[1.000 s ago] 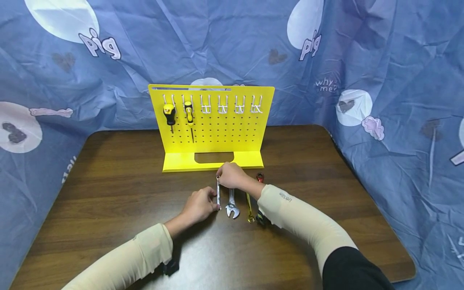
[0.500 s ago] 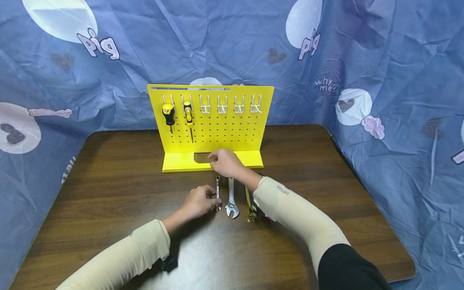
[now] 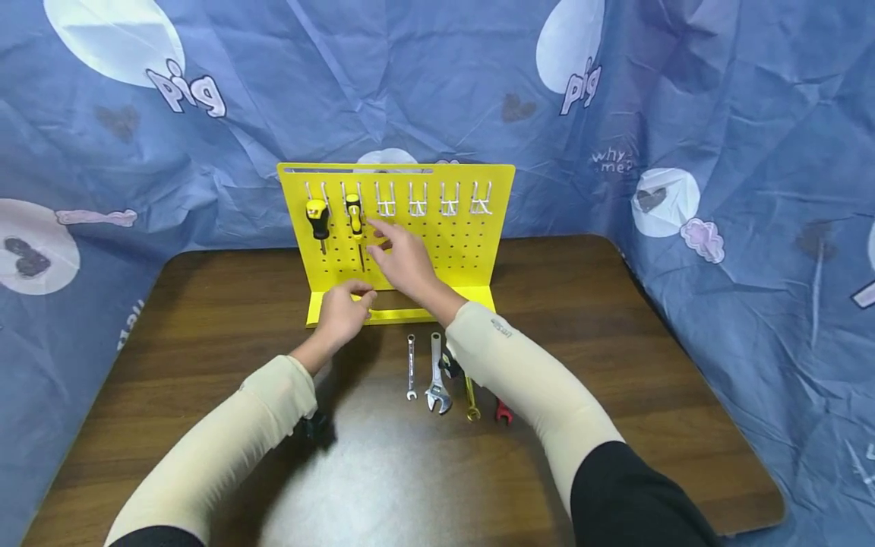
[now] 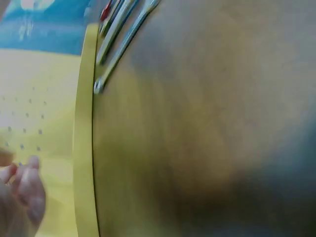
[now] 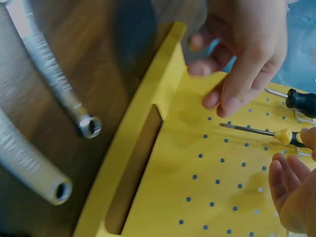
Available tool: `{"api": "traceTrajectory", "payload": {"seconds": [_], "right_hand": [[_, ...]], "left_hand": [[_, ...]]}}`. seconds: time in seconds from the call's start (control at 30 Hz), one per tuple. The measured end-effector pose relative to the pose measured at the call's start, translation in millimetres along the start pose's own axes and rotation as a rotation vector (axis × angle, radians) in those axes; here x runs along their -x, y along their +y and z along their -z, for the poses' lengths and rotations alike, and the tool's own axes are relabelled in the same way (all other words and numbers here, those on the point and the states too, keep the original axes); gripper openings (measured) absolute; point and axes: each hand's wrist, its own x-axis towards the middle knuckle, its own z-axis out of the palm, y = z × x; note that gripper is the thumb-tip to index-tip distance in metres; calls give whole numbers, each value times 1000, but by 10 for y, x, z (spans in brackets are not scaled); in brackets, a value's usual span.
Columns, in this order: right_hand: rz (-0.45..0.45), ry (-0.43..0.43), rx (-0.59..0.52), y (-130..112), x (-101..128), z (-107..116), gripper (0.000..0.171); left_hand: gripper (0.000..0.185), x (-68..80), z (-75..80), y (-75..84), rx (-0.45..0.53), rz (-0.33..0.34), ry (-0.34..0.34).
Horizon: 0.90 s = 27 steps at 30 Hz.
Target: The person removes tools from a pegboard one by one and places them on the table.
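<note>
Screwdriver point(image 3: 355, 216) hangs just left of right hand point(image 3: 403, 258); thumb and index apart, contact unclear. Left hand point(image 3: 343, 313) below grip, fingers loosely bent, holding nothing. Stubby screwdriver point(image 3: 317, 219) farther left, wrenches point(image 3: 435, 372) on tabletop point(image 3: 396, 471) below right hand.

Wood-grain tabletop point(image 3: 636, 395), rounded far corners, lies beneath the fingers point(image 3: 384, 228). Creased blue fabric backdrop point(image 3: 437, 83) hangs beyond them, printed with "pig" lettering point(image 3: 186, 90) and pale circles point(image 3: 116, 34); to their right it bears "why me?" lettering point(image 3: 614, 160).

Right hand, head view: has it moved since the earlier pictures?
Yes, the right hand moved up and leftward, from the bottom edge of the yellow pegboard to near the slim screwdriver.
</note>
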Motion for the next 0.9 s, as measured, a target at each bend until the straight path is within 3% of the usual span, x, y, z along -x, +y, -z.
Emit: {"api": "traceTrajectory", "payload": {"seconds": [0.13, 0.2, 0.43, 0.9], "right_hand": [[3, 28, 31, -56, -120, 0, 67], [10, 29, 70, -70, -171, -5, 71], [58, 48, 140, -51, -274, -32, 68], [59, 16, 135, -97, -330, -101, 64]], "left_hand": [[21, -197, 10, -25, 20, 4, 128], [22, -263, 14, -34, 27, 11, 158], [26, -389, 0, -95, 83, 20, 154], [22, -403, 66, -141, 62, -22, 147]]}}
